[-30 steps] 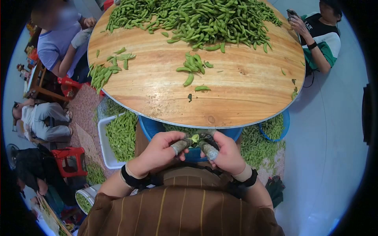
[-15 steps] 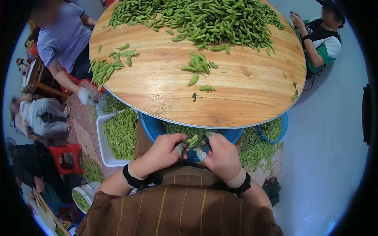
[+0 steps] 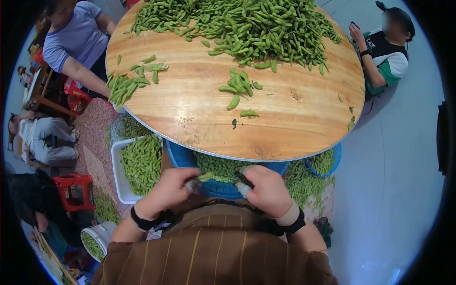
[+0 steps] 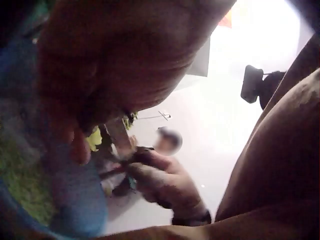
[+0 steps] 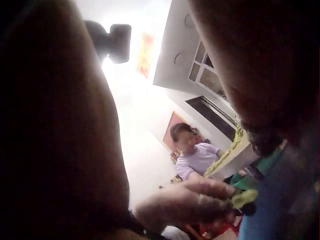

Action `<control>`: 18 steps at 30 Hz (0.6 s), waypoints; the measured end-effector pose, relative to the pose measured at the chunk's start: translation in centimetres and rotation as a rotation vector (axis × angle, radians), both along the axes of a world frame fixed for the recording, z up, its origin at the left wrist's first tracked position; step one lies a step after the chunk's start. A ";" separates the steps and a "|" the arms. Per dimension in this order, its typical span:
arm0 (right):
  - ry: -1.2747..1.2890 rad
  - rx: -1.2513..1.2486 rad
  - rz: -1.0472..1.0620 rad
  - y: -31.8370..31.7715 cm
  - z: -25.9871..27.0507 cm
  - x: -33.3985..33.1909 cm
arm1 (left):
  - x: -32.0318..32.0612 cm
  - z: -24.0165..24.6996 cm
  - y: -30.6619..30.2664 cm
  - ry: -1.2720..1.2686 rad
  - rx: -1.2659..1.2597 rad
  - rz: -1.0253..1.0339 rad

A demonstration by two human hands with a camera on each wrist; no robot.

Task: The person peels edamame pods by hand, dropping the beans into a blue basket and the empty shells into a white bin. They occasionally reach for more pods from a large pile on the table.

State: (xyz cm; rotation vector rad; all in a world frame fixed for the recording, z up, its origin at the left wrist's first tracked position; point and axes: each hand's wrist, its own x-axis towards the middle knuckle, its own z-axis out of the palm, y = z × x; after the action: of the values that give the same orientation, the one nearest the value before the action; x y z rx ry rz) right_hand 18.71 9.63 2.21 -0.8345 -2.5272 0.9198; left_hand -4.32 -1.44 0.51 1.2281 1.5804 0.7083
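My left hand (image 3: 172, 190) pinches a green soybean pod (image 3: 206, 177) between thumb and fingers, over the near left part of a blue basin (image 3: 219, 189). The same pod (image 5: 245, 199) shows at the left fingertips in the right wrist view. My right hand (image 3: 270, 191) is apart from it, over the basin's right side, fingers curled and nothing visible between them. Grey coverings wrap the thumbs, and the fingertips look dark. Below both hands, shelled green beans (image 3: 219, 167) fill the basin, partly hidden under the table's edge.
A round wooden table (image 3: 180, 95) stands in front, with a large heap of pods (image 3: 266, 33) at its far side. A white tub (image 3: 119, 166) of pods is left of the basin; more pods (image 3: 304, 185) lie right. A person (image 3: 78, 42) sits left, another (image 3: 380, 52) right.
My hands were close together at the pod; now they are apart, the left one drawn leftward with the pod. More of the beans in the basin shows between them.
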 end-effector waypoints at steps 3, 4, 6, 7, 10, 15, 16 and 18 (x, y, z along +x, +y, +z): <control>-0.045 -0.049 -0.060 2.2 2.1 -1.0 | -2.6 -0.2 -1.9 0.622 0.055 0.110; -0.010 0.048 -0.140 3.3 2.3 -1.5 | -3.3 -1.1 -2.7 0.762 0.144 0.206; 0.027 0.153 -0.226 5.6 2.3 -2.6 | -3.8 -1.1 -3.4 0.812 0.201 0.238; 0.062 0.261 -0.256 6.9 1.7 -3.2 | -4.0 -0.9 -3.5 0.859 0.252 0.272; 0.013 0.364 -0.292 8.9 0.5 -4.2 | -3.0 0.7 -2.4 0.584 0.254 0.216; 0.031 0.294 -0.337 7.0 2.0 -4.2 | -0.3 1.7 0.6 0.248 0.432 -0.005; 0.075 0.193 -0.358 5.8 2.4 -3.9 | 0.6 2.2 1.3 0.244 0.434 0.001; 0.157 0.055 -0.363 3.5 3.0 -3.3 | 2.4 3.4 2.7 -0.266 0.229 0.082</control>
State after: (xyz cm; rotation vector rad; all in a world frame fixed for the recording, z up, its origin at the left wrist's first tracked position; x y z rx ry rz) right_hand 15.38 13.13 5.16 -1.1094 -2.1609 0.7591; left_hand -1.94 1.24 3.86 1.1803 1.3623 1.0834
